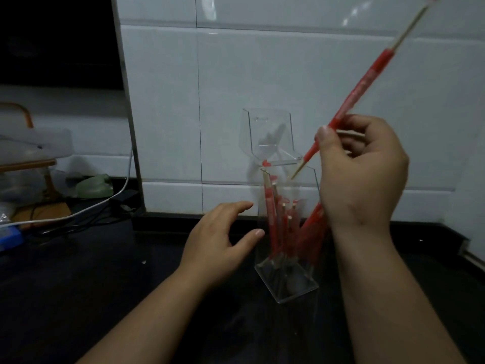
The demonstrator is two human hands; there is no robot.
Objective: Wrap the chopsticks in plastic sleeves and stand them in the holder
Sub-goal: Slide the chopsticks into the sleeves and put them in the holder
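A clear acrylic holder [287, 282] stands on the dark counter with its hinged lid [270, 132] tipped up against the wall. Several red-sleeved chopsticks [283, 227] stand inside it. My right hand [364, 174] pinches a red-sleeved pair of chopsticks [364, 82] that slants up to the right, its bare lower tip just above the holder's open top. My left hand [223, 240] hovers open just left of the holder, thumb close to its side wall; I cannot tell if it touches.
White tiled wall [262, 74] runs behind the holder. At the far left sit a white cable [86, 208], a green object [94, 186], a blue item [10, 237] and a wooden-framed stand [29, 158]. The dark counter [105, 285] spreads in front.
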